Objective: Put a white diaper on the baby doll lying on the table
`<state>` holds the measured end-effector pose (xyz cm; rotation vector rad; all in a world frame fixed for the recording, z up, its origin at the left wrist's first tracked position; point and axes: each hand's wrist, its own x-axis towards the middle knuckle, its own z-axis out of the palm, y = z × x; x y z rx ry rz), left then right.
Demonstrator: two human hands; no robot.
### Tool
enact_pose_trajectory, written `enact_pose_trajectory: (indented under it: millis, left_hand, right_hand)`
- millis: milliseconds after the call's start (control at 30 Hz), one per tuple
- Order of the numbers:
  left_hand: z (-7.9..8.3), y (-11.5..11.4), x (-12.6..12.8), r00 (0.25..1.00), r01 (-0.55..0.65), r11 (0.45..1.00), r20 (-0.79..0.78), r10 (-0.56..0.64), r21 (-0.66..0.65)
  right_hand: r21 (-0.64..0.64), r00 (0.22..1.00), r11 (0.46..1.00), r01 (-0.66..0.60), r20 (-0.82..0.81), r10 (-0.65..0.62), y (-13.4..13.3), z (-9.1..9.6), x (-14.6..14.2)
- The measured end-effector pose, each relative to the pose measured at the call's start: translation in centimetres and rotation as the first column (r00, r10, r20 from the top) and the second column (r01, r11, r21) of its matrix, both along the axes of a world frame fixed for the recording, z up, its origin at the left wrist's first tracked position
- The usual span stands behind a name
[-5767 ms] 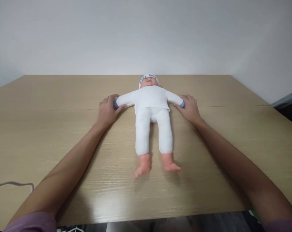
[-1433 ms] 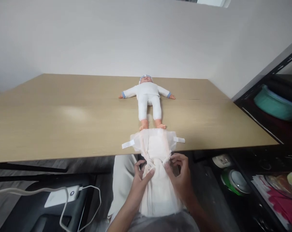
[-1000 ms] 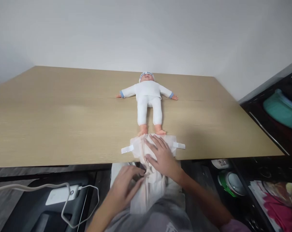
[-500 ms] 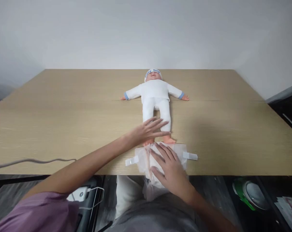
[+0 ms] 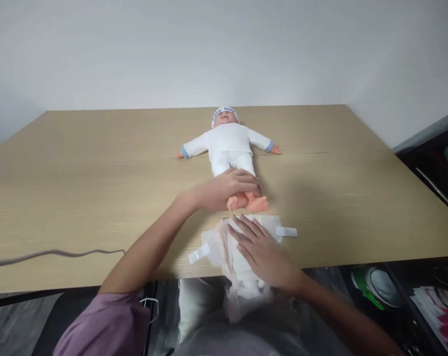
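Note:
A baby doll [image 5: 231, 138] in a white outfit and lettered headband lies on its back, feet toward me. My left hand [image 5: 229, 189] is wrapped round the doll's lower legs, which are drawn together, the bare feet poking out below. Between the feet and the table's front edge lies an unfolded diaper [image 5: 217, 247] with its side tapes spread. Its lower part hangs over the edge toward my lap. My right hand [image 5: 264, 249] rests flat on the diaper with fingers outstretched.
The wooden table [image 5: 98, 188] reaches back to a plain wall. A grey cable [image 5: 57, 253] runs in from the left. Below the table at right are a green-and-white round object [image 5: 376, 288] and a dark shelf with papers [image 5: 429, 314].
My left hand has closed from spread fingers over the legs to a grip round them, and the feet have come together and lifted. My right hand stays on the diaper. The view shifted slightly.

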<state>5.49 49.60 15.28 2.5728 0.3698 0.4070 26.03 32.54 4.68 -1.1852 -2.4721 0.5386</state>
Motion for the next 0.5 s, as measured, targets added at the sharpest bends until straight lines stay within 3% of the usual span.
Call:
enact_pose_trajectory:
  millis: [100, 200, 367, 500]
  left_hand:
    - [3.4, 1.3, -0.4, 0.995, -0.019, 0.997, 0.101, 0.026, -0.075]
    - [5.3, 2.3, -0.9, 0.981, -0.108, 0.985, 0.148, 0.128, -0.138]
    - [6.1, 3.0, -1.8, 0.949, -0.132, 0.969, 0.258, 0.184, -0.207]
    - [6.3, 3.2, -2.6, 0.931, -0.190, 0.947, 0.260, 0.258, -0.259]
  right_hand:
    - [0.033, 0.999, 0.999, -0.041, 0.033, 0.040, 2.2, -0.4, 0.2]
    - [0.069, 0.998, 0.997, -0.030, 0.057, 0.026, 5.1, -0.9, -0.1]
    - [0.122, 0.996, 0.991, -0.061, 0.076, 0.052, 11.4, -1.5, -1.3]
    - [0.164, 0.999, 0.986, -0.028, 0.023, 0.024, 16.9, -1.1, -2.9]
